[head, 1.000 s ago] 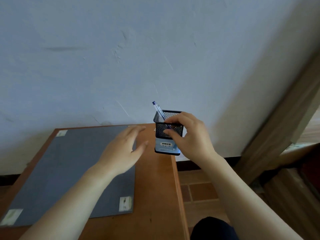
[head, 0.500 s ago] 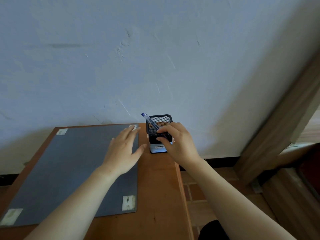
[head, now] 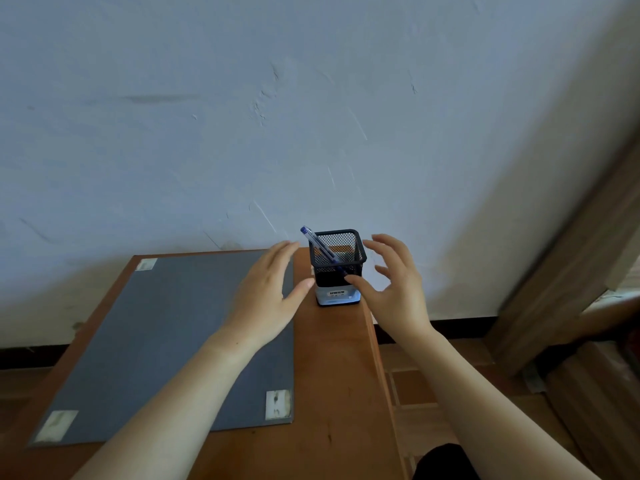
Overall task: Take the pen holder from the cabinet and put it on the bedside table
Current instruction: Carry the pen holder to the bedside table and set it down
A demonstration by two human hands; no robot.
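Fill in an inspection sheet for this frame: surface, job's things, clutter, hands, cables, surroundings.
Surface: wooden bedside table, against the wall.
Job's things: black mesh pen holder upright near the table's back right corner, a blue pen leaning inside.
Clutter: grey mat taped at its corners.
Hands: left hand open beside the holder; right hand open, fingers spread, not gripping it.
Cables: nothing seen.
Surroundings: scuffed pale wall; wooden frame at right.

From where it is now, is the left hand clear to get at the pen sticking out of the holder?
Probably yes. The left hand is open beside the pen holder, the pen leans toward it, and nothing lies between them.
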